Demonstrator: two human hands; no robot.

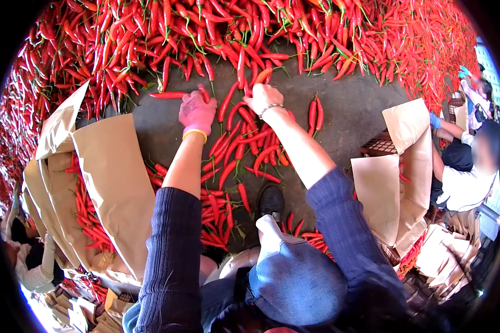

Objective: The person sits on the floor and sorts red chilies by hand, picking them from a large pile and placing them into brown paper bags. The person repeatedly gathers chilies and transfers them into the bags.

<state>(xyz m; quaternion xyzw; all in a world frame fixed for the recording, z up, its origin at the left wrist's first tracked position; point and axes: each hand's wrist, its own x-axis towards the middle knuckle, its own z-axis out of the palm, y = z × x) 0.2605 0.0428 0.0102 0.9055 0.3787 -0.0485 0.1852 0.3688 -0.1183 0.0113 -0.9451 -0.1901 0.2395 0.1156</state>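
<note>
My left hand [197, 111], in a pink glove with a yellow cuff, is closed around a red chili pepper [203, 92] whose tip pokes out past the fingers. Bare and wearing a bracelet, my right hand [267, 99] grips an orange-red chili pepper [263, 76] at the near edge of the big heap. That heap of red chili peppers [183, 25] spreads across the far side of the dark floor [341, 100]. Between my forearms lies a loose cluster of chili peppers [241, 141]. My fingertips are partly hidden.
To my left stands a paper-lined container [108, 162] partly filled with chili peppers. A brown plastic crate [379, 145] with paper lining [377, 195] is at right. Co-workers sit at both sides, one person [468, 183] close by. My shoe [271, 202] rests among peppers.
</note>
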